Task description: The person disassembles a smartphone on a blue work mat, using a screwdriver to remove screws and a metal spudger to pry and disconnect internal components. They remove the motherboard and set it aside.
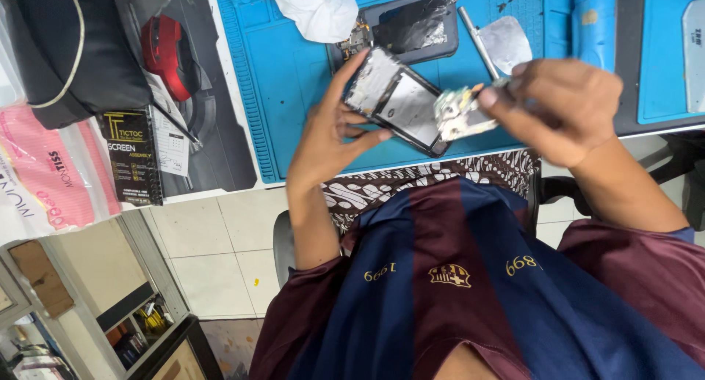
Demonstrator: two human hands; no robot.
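— What is seen closest to the camera?

— A navy and maroon striped jersey (440,292) fills the lower part of the view, with a brown and white patterned cloth (440,178) just beyond it at the edge of the desk (242,130).

— And what is held above that?

— A black, opened smartphone body with a pale inner panel (396,101) is held in the left hand (330,134). The grip is closed on it: the thumb is pressed along the near edge and the fingers are wrapped behind the far one. A small pale-green and white circuit part (459,114) is pinched in the right hand (565,108), with that grip closed on it between thumb and fingertips.

— How are the two things placed against each other?

— The phone body's long axis runs from the far left down to the near right, so its nearer end is turned towards the right hand. The circuit part is met there, touching or overlapping that end; which of the two cannot be told. Both are raised clear of the desk. The left hand is the nearer one to the phone body's middle.

— What is found farther off?

— A blue ribbed silicone work mat (294,71) is spread beneath. On it lie a second dark phone shell (411,24), a crumpled white cloth (316,13) and a flat metal prying blade (507,42). To the far left a red computer mouse (165,49) and a black bag (66,49) are seen.
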